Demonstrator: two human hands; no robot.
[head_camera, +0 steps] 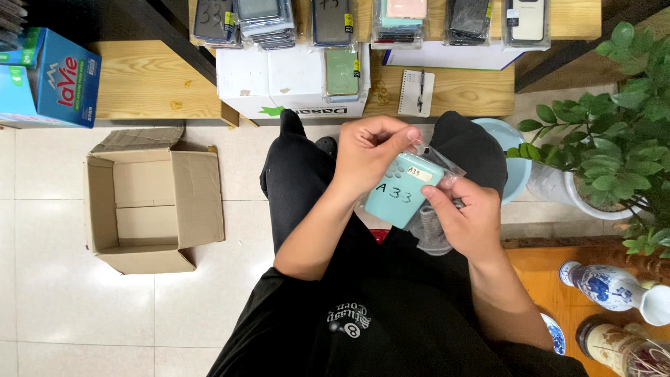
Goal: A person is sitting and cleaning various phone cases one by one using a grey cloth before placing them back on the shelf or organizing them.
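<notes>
A teal phone case [401, 190] in a clear plastic bag, with a small white label and dark handwriting on it, is held over my lap. My left hand [370, 153] grips its upper left end, thumb at the bag's top edge. My right hand [464, 220] holds its lower right side, fingers curled under it. I sit in black trousers and a black shirt.
An open cardboard box [150, 202] lies on the tiled floor to the left. A wooden shelf [460, 91] ahead carries a white box, a notepad with pen [417, 92] and rows of bagged phone cases [335, 24]. Potted plant [614, 150] and porcelain vase [607, 286] at right.
</notes>
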